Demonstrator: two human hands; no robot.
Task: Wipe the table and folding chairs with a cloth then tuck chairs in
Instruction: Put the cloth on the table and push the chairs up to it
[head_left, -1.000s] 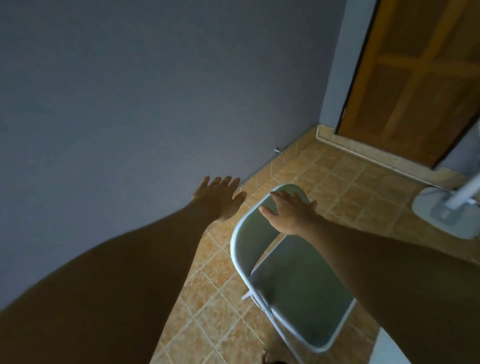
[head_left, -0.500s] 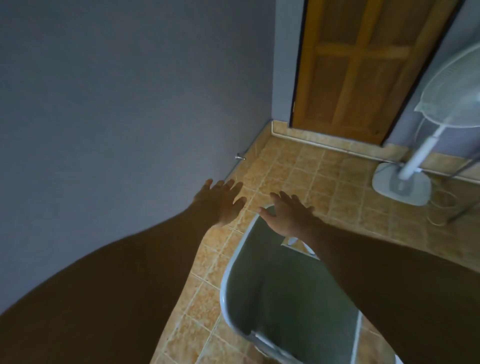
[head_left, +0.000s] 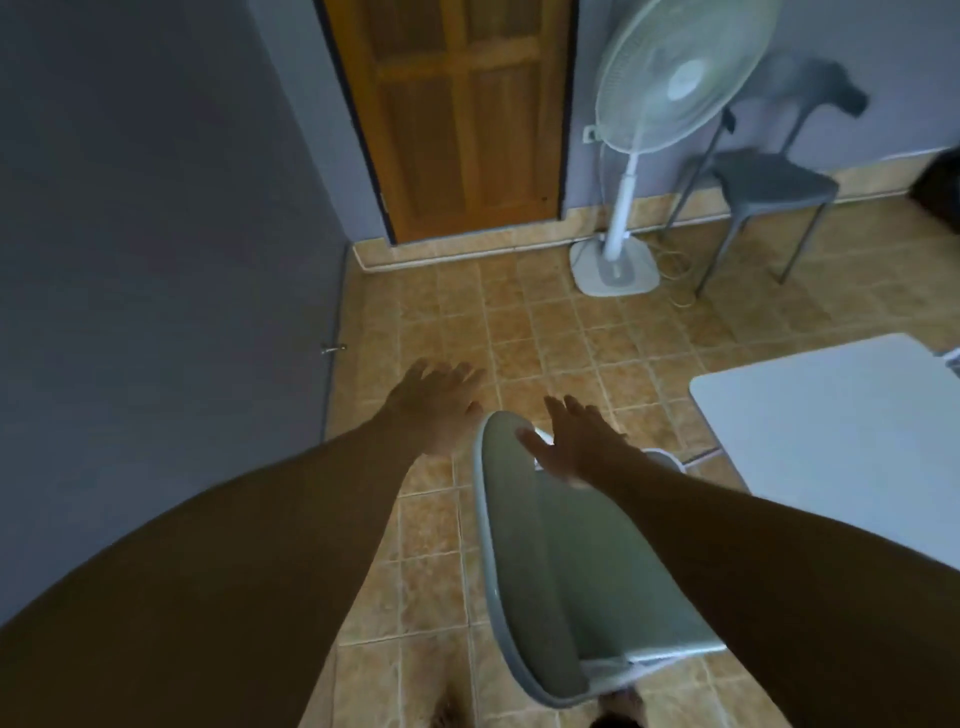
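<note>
The right hand (head_left: 574, 444) lies with spread fingers on the top edge of the grey folding chair with white metal frame (head_left: 582, 566); the left hand (head_left: 436, 405) is spread flat over the brown tiled floor (head_left: 561, 338), holding nothing; the white rectangular table (head_left: 831, 441) stands just right of the chair.

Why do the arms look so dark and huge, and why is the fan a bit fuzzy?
Head view: the room is dim, so the left hand, right hand and both arms look nearly black. Head view: the wide lens swells whatever is close and bends the door and wall lines. Head view: the fan and grey chair look smeared, and the folding chair is soft too.
</note>
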